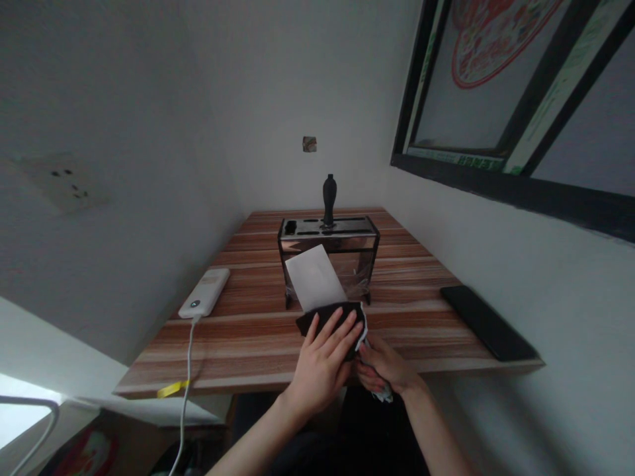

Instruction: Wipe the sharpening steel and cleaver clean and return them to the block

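A broad, pale, flat blade (316,277), which looks like a cleaver's, points up and away from me above the table's front part. Across its lower part lies a black cloth (325,312) with a whitish edge. My left hand (325,350) presses over this cloth, its fingers bent around it and the blade beneath. Close by on the right, my right hand (381,363) is closed at the lower end of the cleaver, with a whitish bit of cloth hanging below it. The cleaver's handle is hidden by my hands and the cloth.
Behind the blade stands a knife rack (330,228) with a black-handled tool (329,198) upright in it. A white power bank (204,293) with a cable (187,377) lies left. A black phone-like slab (489,322) lies at the right edge. Walls enclose the wooden table (238,344).
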Motion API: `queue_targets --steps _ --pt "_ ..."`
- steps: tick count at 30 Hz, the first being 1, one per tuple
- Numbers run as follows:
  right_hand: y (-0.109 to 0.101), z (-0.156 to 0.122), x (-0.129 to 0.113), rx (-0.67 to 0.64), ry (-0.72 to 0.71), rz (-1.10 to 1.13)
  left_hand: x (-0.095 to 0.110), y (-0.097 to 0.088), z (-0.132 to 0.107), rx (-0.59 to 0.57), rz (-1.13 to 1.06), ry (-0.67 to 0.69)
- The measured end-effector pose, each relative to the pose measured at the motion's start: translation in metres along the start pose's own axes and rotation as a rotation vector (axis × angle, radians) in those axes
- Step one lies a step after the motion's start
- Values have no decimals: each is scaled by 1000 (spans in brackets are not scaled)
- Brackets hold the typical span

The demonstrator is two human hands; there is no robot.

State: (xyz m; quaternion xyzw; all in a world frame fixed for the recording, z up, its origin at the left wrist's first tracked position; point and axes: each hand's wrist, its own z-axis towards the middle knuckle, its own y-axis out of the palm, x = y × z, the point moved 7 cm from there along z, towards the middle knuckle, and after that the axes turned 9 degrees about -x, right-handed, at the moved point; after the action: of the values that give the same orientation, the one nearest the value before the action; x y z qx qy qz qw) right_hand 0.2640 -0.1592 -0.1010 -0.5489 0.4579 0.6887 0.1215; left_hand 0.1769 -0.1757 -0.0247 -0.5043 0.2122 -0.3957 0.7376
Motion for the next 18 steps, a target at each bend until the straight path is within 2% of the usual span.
queue_targets --steps 7,18 --pt "-5 0 5 25 -6 -7 6 5 -6 -60 4 34" --pt "3 1 -3 -37 -35 -39 -5 -7 4 -18 -4 1"
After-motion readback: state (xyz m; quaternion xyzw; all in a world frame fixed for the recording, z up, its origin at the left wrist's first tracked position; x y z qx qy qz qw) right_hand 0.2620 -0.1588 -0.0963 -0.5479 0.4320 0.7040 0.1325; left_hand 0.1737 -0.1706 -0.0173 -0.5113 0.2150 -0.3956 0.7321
